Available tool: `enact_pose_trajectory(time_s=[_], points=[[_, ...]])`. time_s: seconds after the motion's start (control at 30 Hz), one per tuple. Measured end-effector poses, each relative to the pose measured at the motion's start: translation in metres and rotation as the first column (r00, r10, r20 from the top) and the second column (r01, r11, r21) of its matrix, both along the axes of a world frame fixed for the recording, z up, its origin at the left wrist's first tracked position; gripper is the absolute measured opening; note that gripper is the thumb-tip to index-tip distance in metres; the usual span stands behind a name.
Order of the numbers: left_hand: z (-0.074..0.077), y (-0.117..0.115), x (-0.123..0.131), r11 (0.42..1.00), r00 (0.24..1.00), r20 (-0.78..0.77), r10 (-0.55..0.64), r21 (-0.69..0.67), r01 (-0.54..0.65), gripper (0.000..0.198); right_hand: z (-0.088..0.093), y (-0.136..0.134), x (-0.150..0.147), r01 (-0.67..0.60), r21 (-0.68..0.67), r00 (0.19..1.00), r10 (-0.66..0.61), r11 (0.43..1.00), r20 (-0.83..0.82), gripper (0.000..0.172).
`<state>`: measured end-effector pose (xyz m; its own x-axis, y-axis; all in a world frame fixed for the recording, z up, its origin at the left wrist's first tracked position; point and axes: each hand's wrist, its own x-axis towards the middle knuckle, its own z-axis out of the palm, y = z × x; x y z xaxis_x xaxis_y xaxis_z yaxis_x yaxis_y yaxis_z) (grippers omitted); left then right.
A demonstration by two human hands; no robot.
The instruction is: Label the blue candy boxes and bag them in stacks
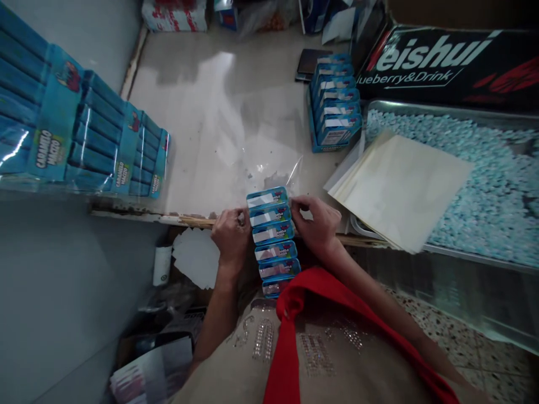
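Observation:
A row of several small blue candy packs [273,233] lies at the table's front edge, against my body. Clear plastic film [273,168] spreads out just beyond its far end. My left hand [231,235] is closed beside the row's upper left side, its fingers curled near the film. On the right side, my right hand [315,221] has thumb and forefinger pinched together close to the top pack. What either pinch holds is too small to make out. Another set of blue packs [337,106] stands in a blue display box farther back on the right.
Wrapped blue boxes [80,118] are stacked at the left. On the right, a metal tray [475,259] holds pale blue pieces, with paper sheets [404,185] over its corner. A black carton [446,67] stands behind it. Bags and packets line the back.

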<state>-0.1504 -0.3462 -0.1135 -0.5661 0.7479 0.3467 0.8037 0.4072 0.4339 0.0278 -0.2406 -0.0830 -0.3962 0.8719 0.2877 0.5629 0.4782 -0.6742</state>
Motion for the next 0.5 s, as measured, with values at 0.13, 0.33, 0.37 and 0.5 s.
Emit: enact_pose_trajectory(time_s=[0.13,0.33,0.37,0.5], points=[[0.001,0.001,-0.007,0.986,0.995,0.005,-0.098,-0.136,0.098,0.018,-0.006,0.005,0.002,-0.078,-0.007,0.997,0.078,0.997,0.008,0.025],[0.008,-0.008,-0.019,0.882,0.920,-0.074,-0.384,-0.324,0.342,0.012,-0.018,0.009,0.013,-0.315,0.147,0.948,0.318,0.938,0.004,0.021],[0.009,-0.011,-0.020,0.873,0.909,-0.086,-0.408,-0.327,0.361,0.011,-0.020,0.008,0.015,-0.339,0.213,0.936,0.351,0.916,-0.022,0.021],[0.012,-0.019,-0.011,0.849,0.867,-0.101,-0.488,-0.289,0.443,0.012,-0.025,0.000,0.028,-0.323,0.375,0.919,0.382,0.869,-0.094,0.021]])
